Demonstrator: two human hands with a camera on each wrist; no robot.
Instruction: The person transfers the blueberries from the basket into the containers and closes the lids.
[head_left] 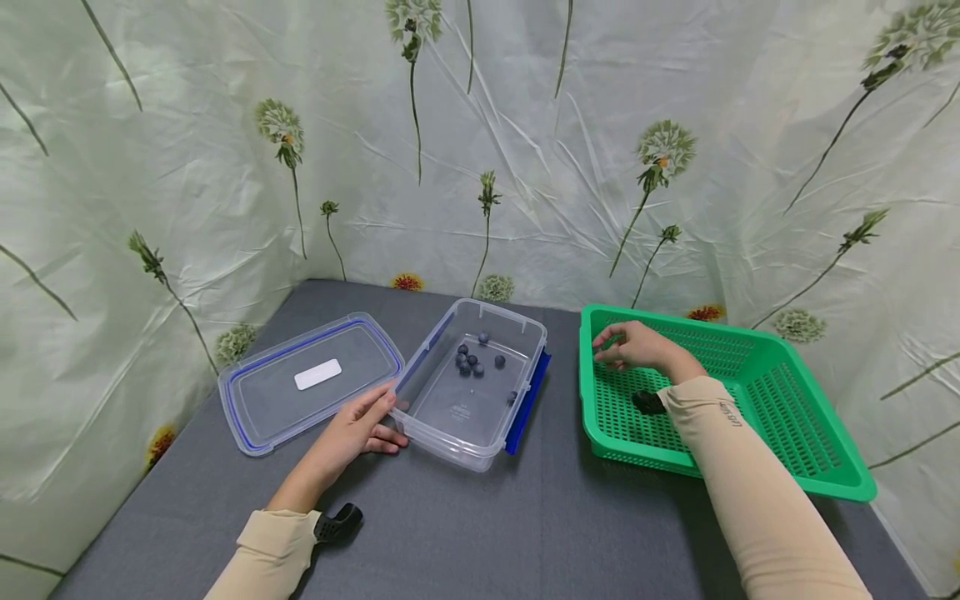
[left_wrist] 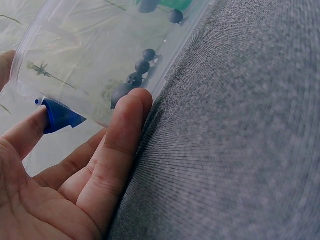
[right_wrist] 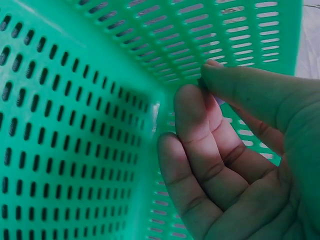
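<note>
My left hand (head_left: pixel 362 429) grips the near left corner of a clear plastic food container (head_left: pixel 442 433), thumb at the rim and fingers against the outer wall. In the left wrist view one finger touches a blue clip (left_wrist: pixel 60 117) on it. Several blueberries (head_left: pixel 471 360) lie on the container's floor, mostly toward the far side. Over at the right, my right hand (head_left: pixel 637 346) is inside a green basket (head_left: pixel 592 433), near its left wall. Thumb and fingertips pinch a small dark blueberry (right_wrist: pixel 202 84), mostly hidden by the fingers in the right wrist view.
A clear lid (head_left: pixel 277 400) with a blue seal and white label lies left of the container, close to its rim. Another blue clip (head_left: pixel 528 404) hangs on the container's right side. Grey cloth (head_left: pixel 480 542) covers the table; a floral curtain (head_left: pixel 525 167) stands behind.
</note>
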